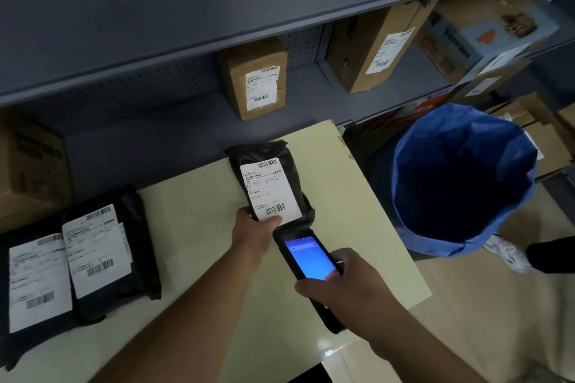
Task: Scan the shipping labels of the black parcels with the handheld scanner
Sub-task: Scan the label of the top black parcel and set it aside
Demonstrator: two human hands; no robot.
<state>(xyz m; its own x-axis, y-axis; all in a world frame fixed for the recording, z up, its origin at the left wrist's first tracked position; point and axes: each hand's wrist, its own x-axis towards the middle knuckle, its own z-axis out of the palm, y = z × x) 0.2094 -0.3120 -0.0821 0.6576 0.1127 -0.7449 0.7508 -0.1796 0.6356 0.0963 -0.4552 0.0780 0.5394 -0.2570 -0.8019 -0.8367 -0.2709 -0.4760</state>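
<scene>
Gripping scanner near parcel, right hand.

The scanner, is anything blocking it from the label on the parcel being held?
Nothing visible. The scanner in the right hand points at the label; the left hand pinches only the label's near edge, and its thumb is beside the lower barcode.

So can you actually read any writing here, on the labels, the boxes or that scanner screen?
None can be read.
Held black parcel's label: barcodes, print too small.
Two black parcels' labels at left: blurred.
Shelf box labels: too small.
Handheld scanner in right hand: blue screen, no legible text.
</scene>
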